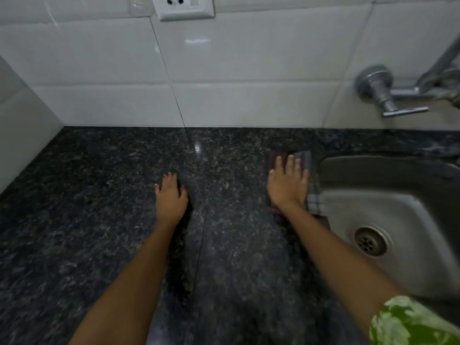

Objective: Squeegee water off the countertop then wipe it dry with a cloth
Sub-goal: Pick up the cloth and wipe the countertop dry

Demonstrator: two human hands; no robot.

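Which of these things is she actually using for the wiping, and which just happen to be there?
In use: checked cloth under the right hand; granite countertop, with the left hand resting on it.
Just there: steel sink, wall tap, power socket.

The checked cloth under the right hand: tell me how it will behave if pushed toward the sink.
The checked cloth is probably floppy: its edge already droops over the sink rim. Pressed flat by the right hand, it should slide easily on the glossy countertop, and likely bunches rather than holding shape.
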